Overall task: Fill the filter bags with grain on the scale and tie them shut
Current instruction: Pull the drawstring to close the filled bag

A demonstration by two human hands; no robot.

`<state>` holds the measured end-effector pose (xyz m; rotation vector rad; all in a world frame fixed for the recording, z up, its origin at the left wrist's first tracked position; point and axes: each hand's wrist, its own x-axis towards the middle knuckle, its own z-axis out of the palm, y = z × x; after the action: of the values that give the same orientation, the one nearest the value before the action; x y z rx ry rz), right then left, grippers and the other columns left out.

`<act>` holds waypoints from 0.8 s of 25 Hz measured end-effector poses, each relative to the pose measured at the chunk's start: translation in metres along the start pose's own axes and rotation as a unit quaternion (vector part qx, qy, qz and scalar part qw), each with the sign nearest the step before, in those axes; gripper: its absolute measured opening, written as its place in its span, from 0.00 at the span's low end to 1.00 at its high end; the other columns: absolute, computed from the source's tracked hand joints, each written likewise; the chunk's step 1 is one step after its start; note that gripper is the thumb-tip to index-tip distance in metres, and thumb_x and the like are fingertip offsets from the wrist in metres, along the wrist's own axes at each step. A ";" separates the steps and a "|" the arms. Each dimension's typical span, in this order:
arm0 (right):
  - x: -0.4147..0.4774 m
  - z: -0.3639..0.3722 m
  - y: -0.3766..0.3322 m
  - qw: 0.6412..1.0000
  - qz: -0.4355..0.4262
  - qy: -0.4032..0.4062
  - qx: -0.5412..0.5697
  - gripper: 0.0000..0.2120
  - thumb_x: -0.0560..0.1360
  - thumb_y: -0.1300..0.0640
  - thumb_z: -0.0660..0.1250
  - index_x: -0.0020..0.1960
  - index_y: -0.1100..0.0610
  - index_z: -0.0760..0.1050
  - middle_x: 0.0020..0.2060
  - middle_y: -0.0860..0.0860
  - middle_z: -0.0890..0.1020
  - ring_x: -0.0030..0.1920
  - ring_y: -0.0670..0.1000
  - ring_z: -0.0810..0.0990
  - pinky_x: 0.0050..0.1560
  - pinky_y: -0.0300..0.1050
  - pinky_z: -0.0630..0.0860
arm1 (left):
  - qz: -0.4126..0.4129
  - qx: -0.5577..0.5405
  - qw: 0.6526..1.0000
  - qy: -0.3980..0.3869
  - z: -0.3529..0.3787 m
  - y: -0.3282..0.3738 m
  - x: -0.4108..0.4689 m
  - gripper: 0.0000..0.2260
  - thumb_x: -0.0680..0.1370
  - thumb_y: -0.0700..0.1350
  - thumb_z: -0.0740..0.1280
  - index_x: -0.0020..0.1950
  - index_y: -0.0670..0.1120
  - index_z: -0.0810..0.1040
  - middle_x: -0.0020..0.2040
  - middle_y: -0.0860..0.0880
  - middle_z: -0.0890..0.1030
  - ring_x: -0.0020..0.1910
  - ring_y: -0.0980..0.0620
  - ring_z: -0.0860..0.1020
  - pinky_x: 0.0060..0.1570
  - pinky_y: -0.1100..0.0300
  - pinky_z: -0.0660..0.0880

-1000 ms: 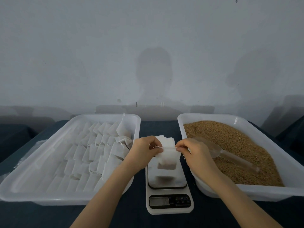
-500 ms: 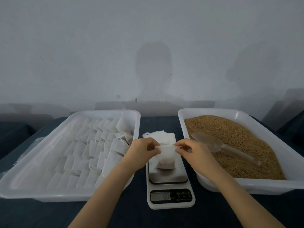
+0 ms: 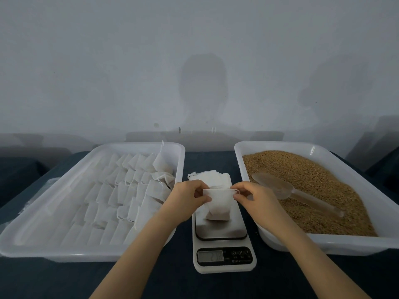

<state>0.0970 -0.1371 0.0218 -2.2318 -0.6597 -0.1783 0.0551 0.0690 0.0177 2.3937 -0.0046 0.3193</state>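
Left hand (image 3: 187, 199) and right hand (image 3: 252, 197) each pinch a top corner of a bag (image 3: 219, 203) that stands on the scale (image 3: 222, 231).

On the left, a tray (image 3: 86, 254) holds rows of bags (image 3: 121, 190). In the middle, the pinched bag's mouth is spread between the two hands, with a stack of spare bags (image 3: 210, 176) just behind the scale. On the right, the scoop (image 3: 280, 186) lies untouched on the grain (image 3: 313, 180). This looks like the filling step, though I cannot tell whether the bag holds grain yet. Next, the right hand likely needs to let go and take the scoop while the left keeps the mouth open.
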 end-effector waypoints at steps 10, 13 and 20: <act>0.000 0.000 0.000 1.000 -0.001 -0.005 -0.007 0.10 0.76 0.56 0.66 0.56 0.50 0.78 0.44 0.40 0.78 0.45 0.32 0.74 0.44 0.21 0.68 | 0.001 -0.001 1.000 -0.002 0.000 0.000 0.001 0.07 0.75 0.45 0.73 0.52 0.48 0.81 0.42 0.54 0.80 0.40 0.61 0.77 0.40 0.78 0.70; 0.000 0.000 0.001 1.000 -0.002 -0.006 -0.007 0.10 0.76 0.56 0.66 0.56 0.49 0.78 0.43 0.39 0.78 0.45 0.32 0.74 0.43 0.21 0.67 | 0.002 0.000 1.000 -0.004 0.000 0.000 0.001 0.07 0.75 0.45 0.72 0.52 0.48 0.81 0.41 0.54 0.79 0.40 0.60 0.76 0.38 0.79 0.69; 0.000 0.001 0.002 1.000 -0.006 -0.003 -0.002 0.09 0.76 0.56 0.67 0.55 0.49 0.78 0.43 0.39 0.79 0.45 0.32 0.75 0.44 0.21 0.68 | -0.002 0.000 1.000 -0.003 0.000 0.000 0.000 0.08 0.75 0.46 0.72 0.53 0.49 0.81 0.40 0.58 0.78 0.39 0.63 0.76 0.38 0.80 0.68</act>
<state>0.0983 -0.1377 0.0199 -2.2329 -0.6766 -0.1781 0.0553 0.0692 0.0174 2.3954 -0.0037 0.3104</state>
